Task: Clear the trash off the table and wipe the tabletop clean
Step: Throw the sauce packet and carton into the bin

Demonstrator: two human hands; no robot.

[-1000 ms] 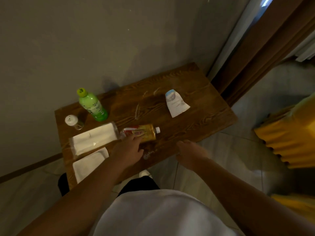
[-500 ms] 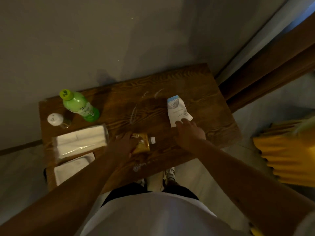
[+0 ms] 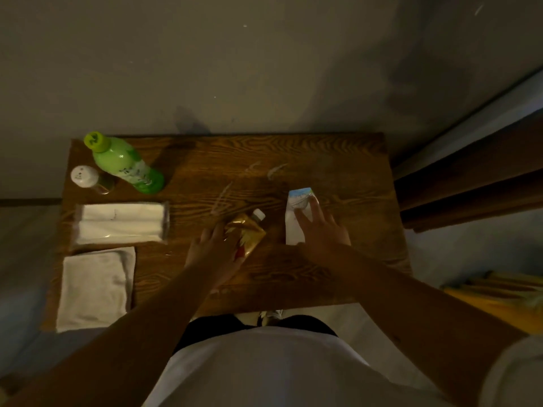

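Observation:
A small wooden table (image 3: 338, 171) stands against a grey wall. My left hand (image 3: 213, 251) grips a crumpled gold and red bottle (image 3: 249, 233) with a white cap, lying near the table's middle. My right hand (image 3: 321, 230) lies with spread fingers on a flattened white carton with a blue top (image 3: 295, 207). A folded white cloth (image 3: 95, 289) rests at the front left corner. White smears (image 3: 223, 195) mark the tabletop behind the bottle.
A green bottle (image 3: 126, 164) and a small white-capped jar (image 3: 88, 179) stand at the back left. A clear pack of white tissues (image 3: 120, 223) lies in front of them. A yellow object (image 3: 499, 301) sits on the floor at the right, beside a dark door frame (image 3: 470, 183).
My right hand has come from the front edge up onto the white carton. My left hand has closed around the gold bottle and turned it. The view has tilted downward.

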